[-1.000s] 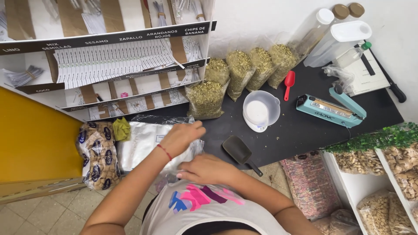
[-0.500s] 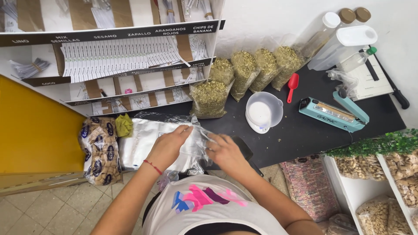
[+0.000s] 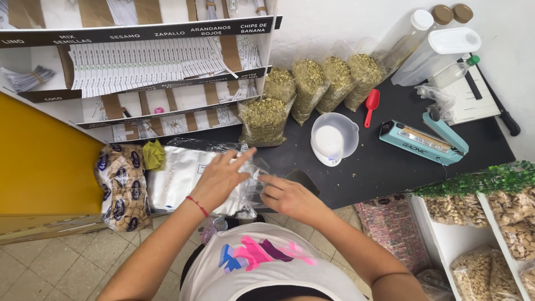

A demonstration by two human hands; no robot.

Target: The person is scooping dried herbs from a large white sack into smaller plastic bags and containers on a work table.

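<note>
A: Where are the hands?

B: Both are at the near edge of the black worktop (image 3: 390, 161). The left hand (image 3: 220, 178) lies flat with fingers spread on a stack of clear plastic bags (image 3: 184, 173). The right hand (image 3: 287, 195) is just beside it, fingertips pinching the loose edge of the top bag — a light grasp, not a fist.

A: And the stack itself?

B: It sits at the left end of the worktop, with a yellow-green cloth (image 3: 154, 154) at its far-left corner and a printed packet (image 3: 120, 187) beside it, hanging over the edge.

A: What else is close?

B: A black scoop (image 3: 304, 179) lies right behind the right hand, partly hidden by it. Further back stands a small white scale (image 3: 333, 139) with a clear bowl on top.

A: Anything crowding the back?

B: A row of filled bags of dried herb (image 3: 312, 92) leans against the wall and the shelf (image 3: 139, 33) — the nearest one stands just behind the stack. A red scoop (image 3: 371, 106) lies to the right of the scale, then a teal bag sealer (image 3: 423, 142), well apart from the hands.
</note>
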